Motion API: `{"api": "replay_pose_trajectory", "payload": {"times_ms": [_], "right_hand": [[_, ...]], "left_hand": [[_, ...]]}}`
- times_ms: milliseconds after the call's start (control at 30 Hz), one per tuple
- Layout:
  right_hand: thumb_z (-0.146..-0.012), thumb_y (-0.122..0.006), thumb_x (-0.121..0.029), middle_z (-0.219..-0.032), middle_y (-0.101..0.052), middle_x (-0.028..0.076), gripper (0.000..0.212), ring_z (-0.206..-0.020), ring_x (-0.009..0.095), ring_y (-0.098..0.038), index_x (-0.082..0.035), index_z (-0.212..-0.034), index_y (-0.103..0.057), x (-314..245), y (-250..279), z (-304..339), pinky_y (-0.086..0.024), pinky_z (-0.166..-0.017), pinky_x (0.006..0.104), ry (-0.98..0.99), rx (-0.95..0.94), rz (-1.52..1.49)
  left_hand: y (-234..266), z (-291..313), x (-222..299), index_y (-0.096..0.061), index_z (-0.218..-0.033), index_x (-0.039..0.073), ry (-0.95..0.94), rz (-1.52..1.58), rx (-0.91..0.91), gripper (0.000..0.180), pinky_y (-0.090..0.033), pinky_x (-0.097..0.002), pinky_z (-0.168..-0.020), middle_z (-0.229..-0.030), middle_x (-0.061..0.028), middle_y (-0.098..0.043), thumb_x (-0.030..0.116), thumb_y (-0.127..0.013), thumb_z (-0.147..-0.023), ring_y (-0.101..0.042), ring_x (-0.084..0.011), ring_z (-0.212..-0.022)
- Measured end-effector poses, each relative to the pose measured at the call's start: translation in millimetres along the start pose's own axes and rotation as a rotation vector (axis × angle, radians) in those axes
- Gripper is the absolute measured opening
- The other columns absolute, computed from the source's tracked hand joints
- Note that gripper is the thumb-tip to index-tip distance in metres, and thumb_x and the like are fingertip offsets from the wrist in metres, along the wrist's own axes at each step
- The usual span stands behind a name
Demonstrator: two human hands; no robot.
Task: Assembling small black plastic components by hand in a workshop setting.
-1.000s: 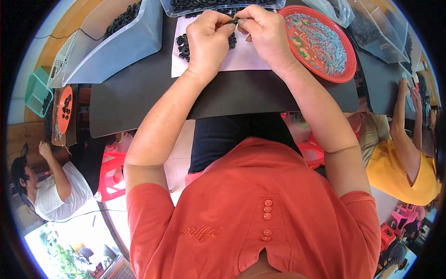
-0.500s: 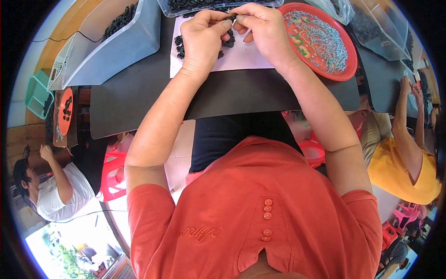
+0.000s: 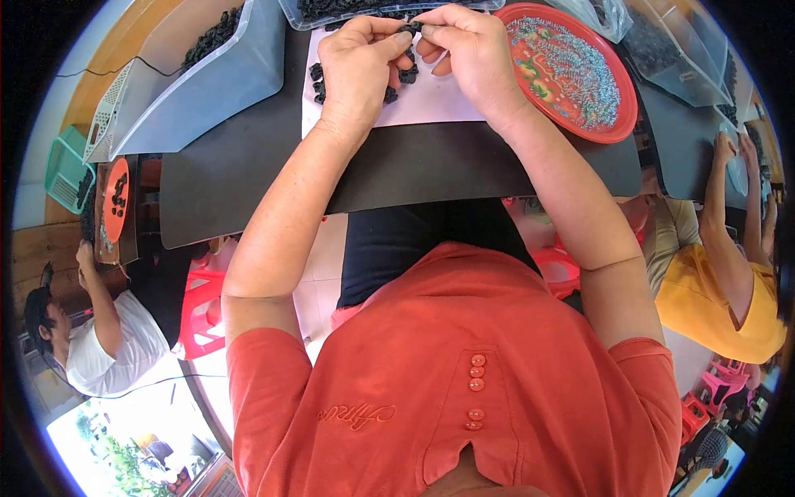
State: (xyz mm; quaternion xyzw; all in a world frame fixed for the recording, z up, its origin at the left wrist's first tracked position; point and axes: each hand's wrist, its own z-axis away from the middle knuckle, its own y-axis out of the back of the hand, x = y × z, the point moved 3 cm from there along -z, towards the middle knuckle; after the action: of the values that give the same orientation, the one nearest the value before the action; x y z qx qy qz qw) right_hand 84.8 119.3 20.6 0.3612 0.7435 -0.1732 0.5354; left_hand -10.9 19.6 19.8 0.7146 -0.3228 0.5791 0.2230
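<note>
Over a white sheet (image 3: 439, 108) at the table's far edge, my left hand (image 3: 358, 74) and my right hand (image 3: 474, 66) meet fingertip to fingertip. Both pinch a small black part (image 3: 411, 28), mostly covered by the fingers, so its exact kind cannot be made out. Several more black parts (image 3: 318, 73) lie loose on the sheet, some partly behind my left hand. Just right of my right hand is a round red tray (image 3: 627, 103) with a printed pattern, holding many tiny silvery pieces that look like screws.
A large translucent bin (image 3: 224, 103) with black parts stands at left. A clear container (image 3: 331, 18) of black parts sits beyond my hands. At right are a plastic bag (image 3: 598, 16) and another clear bin (image 3: 675, 58). People work at both sides of the black table (image 3: 431, 161).
My hands stay almost in place, with the fingertips shifting slightly around the black part. At left, a co-worker's hand has moved up towards the side table.
</note>
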Motion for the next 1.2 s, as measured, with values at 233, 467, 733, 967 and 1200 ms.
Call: {"api": "replay_pose_trajectory", "payload": {"times_ms": [233,467,733,967,1200], "right_hand": [[-0.09,-0.056,-0.012,-0.069,-0.062,0.004,0.016,-0.058,0.011,-0.058,-0.001,-0.089,-0.067,6,-2,-3,-0.046,-0.05,0.0227,-0.218,-0.035,-0.158],[-0.09,-0.057,-0.013,-0.07,-0.063,0.004,0.014,-0.058,0.012,-0.058,-0.002,-0.086,-0.066,4,-2,-2,-0.046,-0.052,0.0227,-0.269,-0.024,-0.192],[-0.09,-0.057,-0.014,-0.069,-0.063,0.006,0.013,-0.057,0.014,-0.059,-0.003,-0.086,-0.063,11,8,-13,-0.046,-0.049,0.0239,-0.293,-0.115,-0.202],[-0.091,-0.057,-0.015,-0.069,-0.062,0.006,0.013,-0.055,0.014,-0.058,-0.003,-0.086,-0.061,13,7,-14,-0.045,-0.048,0.024,-0.263,-0.165,-0.206],[-0.09,-0.058,-0.015,-0.068,-0.06,0.004,0.013,-0.055,0.012,-0.056,-0.003,-0.085,-0.061,15,7,-14,-0.045,-0.048,0.0233,-0.219,-0.191,-0.137]], "left_hand": [[0,1,-1,-0.065,-0.092,-0.005,0.063,-0.018,0.03,0.011,-0.04,-0.0205,-0.045,-0.07,-0.0061,-0.062,0.002,-0.065,-0.084,-0.055,-0.0087,-0.054],[-2,1,-3,-0.066,-0.094,-0.005,0.009,-0.109,0.03,0.014,-0.042,-0.0213,-0.049,-0.072,-0.0064,-0.063,0.003,-0.066,-0.084,-0.055,-0.01,-0.057],[6,-8,-11,-0.064,-0.093,-0.008,0.032,0.109,0.002,0.014,-0.042,-0.0208,-0.043,-0.072,-0.0076,-0.063,0.0,-0.066,-0.082,-0.057,-0.0096,-0.055],[7,-10,-9,-0.064,-0.101,-0.009,0.044,0.109,-0.061,0.018,-0.044,-0.0227,-0.049,-0.076,-0.0091,-0.064,0.002,-0.063,-0.087,-0.057,-0.0129,-0.059],[10,-10,-9,-0.065,-0.101,-0.007,0.065,0.109,-0.084,0.017,-0.043,-0.0217,-0.049,-0.074,-0.0078,-0.064,0.003,-0.062,-0.088,-0.056,-0.0113,-0.058]]}}
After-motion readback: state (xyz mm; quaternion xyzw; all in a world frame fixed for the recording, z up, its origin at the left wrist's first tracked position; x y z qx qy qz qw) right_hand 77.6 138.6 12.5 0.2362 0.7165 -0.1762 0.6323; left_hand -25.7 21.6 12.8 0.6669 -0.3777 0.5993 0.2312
